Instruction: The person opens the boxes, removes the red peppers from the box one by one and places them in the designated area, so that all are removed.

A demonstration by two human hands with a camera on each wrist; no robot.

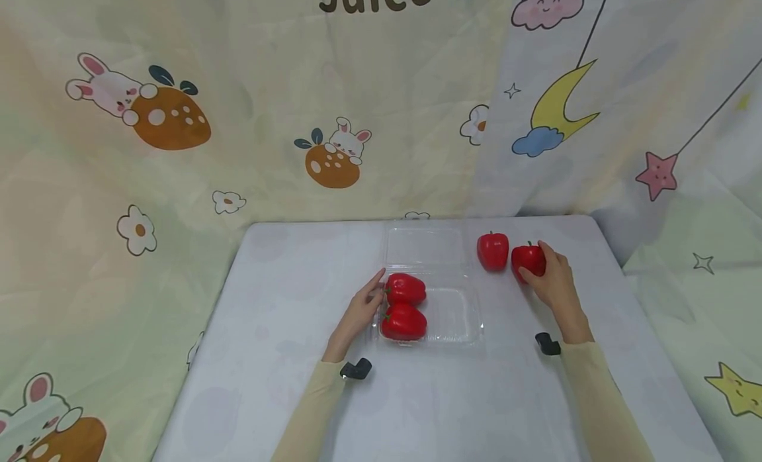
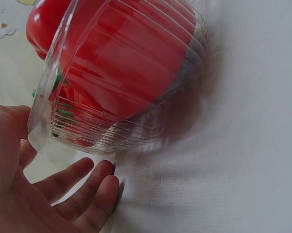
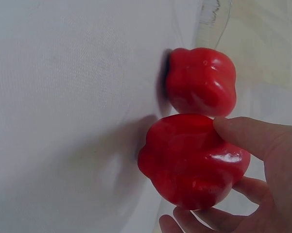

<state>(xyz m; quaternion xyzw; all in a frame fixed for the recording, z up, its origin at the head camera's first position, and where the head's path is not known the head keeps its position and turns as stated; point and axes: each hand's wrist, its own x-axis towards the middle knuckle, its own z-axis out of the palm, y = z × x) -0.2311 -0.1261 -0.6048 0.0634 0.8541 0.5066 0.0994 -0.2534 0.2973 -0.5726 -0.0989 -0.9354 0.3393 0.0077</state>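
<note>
My right hand grips a red bell pepper at the right of the table, thumb on one side and fingers on the other. Just left of it, a second red bell pepper stands on the table. My left hand is at the left side of a clear plastic clamshell box. In the left wrist view, its thumb side meets the box rim, and the other fingers extend loosely below. Two red bell peppers, a rear one and a front one, lie in the box's left half, green stems leftward.
The box's clear lid lies folded back toward the table's far edge. A white cloth covers the table. Behind it hangs a printed curtain. Black wrist cameras sit by both cuffs.
</note>
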